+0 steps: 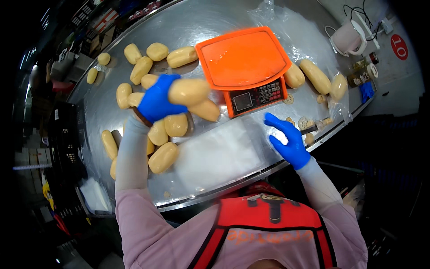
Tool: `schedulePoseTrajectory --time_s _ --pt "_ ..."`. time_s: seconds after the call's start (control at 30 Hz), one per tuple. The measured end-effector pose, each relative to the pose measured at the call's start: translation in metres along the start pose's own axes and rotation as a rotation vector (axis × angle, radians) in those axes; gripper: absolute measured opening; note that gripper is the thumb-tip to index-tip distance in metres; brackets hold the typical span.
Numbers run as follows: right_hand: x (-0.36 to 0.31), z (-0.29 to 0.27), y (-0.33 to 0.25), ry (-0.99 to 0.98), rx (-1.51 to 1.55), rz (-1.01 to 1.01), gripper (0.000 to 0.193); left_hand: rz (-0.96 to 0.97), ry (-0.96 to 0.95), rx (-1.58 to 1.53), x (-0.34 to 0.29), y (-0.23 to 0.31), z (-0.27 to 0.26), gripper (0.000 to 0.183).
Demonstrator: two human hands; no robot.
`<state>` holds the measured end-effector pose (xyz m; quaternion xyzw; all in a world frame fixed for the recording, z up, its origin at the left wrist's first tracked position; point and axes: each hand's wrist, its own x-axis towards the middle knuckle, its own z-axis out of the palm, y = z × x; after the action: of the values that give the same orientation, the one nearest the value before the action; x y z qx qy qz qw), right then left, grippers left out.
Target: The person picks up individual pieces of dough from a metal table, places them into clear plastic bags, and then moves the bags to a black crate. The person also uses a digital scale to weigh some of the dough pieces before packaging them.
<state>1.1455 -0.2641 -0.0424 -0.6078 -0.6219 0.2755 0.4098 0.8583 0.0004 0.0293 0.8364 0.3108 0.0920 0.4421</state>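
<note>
My left hand (160, 99), in a blue glove, is closed round a pale peeled lotus root (190, 91) to the left of the scale. A second lotus root (204, 110) shows just below that one; whether the hand grips it too is unclear. My right hand (290, 142), also blue-gloved, is over the table near the front edge, thumb and fingers apart, holding nothing I can see. Beside it are lotus root end pieces (306, 123) and a short dark handle-like thing (309, 130). Flat clear plastic bags (219, 152) lie between my arms.
An orange scale (244, 58) with a keypad stands mid-table. Several more lotus roots (141, 70) lie at the left, others (315, 77) at the right of the scale. Thin plastic film (291, 27) covers the far right. A pink kettle (349, 38) and jars (360, 76) are beyond the table's right edge.
</note>
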Motion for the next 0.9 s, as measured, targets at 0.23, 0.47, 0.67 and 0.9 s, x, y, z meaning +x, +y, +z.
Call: schedulePoseTrajectory --time_s 0.23,0.47,0.67,0.9 --pt "0.069 0.044 -0.04 -0.333 0.222 -0.148 0.087 0.093 0.049 0.151 -0.059 0.065 0.087 0.079" --pt "0.145 -0.006 0.045 0.142 0.441 0.128 0.051 -0.374 0.81 -0.298 -0.121 -0.005 0.219 0.059" --pt "0.207 -0.034 0.102 0.13 -0.209 0.106 0.058 -0.552 0.941 0.29 -0.104 -0.01 0.354 0.041" --pt "0.203 -0.061 0.132 0.329 -0.059 -0.019 0.06 -0.739 1.048 0.453 -0.116 -0.002 0.357 0.04"
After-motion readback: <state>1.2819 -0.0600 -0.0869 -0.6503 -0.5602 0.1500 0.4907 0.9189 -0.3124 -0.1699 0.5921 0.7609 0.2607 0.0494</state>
